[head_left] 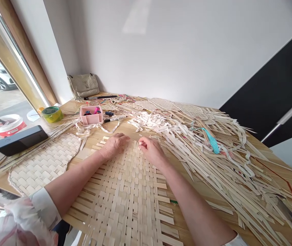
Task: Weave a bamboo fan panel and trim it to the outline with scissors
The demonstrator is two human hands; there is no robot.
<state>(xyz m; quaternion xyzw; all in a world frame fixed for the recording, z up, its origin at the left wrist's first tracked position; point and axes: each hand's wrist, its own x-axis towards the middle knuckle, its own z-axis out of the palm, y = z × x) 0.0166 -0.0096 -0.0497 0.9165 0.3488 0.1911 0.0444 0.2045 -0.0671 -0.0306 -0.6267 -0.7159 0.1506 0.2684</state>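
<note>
A woven mat of pale flat bamboo strips (125, 191) lies on the table in front of me, its loose strip ends sticking out along both sides. My left hand (115, 145) rests on the far left part of the mat, with its fingers reaching toward the middle; it appears to hold nothing. At the far edge, my right hand (151, 150) is closed, thumb and fingertips pinching the end of a bamboo strip (140, 144). Part of the left fingers is hidden behind the hand.
A finished woven piece (45, 160) lies left, near a black box-shaped device (23, 140). Beyond are green tape (53, 114), a pink basket (91, 118) with thread spools and a black-and-white marker (115, 119). White ribbon (153, 121) and loose strips (212, 177) cover the right.
</note>
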